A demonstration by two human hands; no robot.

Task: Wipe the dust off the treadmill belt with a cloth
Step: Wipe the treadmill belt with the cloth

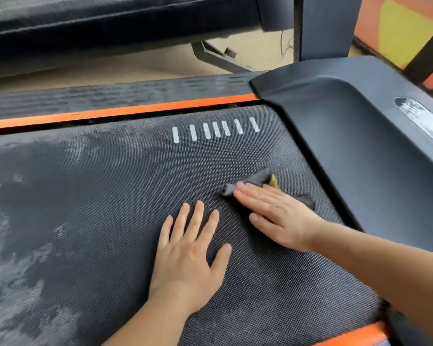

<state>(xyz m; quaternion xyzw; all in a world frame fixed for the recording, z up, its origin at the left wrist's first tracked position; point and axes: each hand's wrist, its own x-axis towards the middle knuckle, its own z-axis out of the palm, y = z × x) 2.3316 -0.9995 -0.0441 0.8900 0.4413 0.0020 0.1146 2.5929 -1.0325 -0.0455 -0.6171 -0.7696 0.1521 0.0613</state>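
— From the head camera, why did we have the left hand point(190, 248) flat on the treadmill belt point(110, 196), fingers spread and gripping nothing?

— Probably to brace ourselves while we leaned in. The right hand point(278, 216) lay open too, palm pressing the dark cloth point(255, 179) onto the belt near the motor cover point(348, 126) (no pinch, just weight, so it would drag dust).

— And the pale dust patches point(15, 258)?

— Well apart, far left; we judged most wiping remained.
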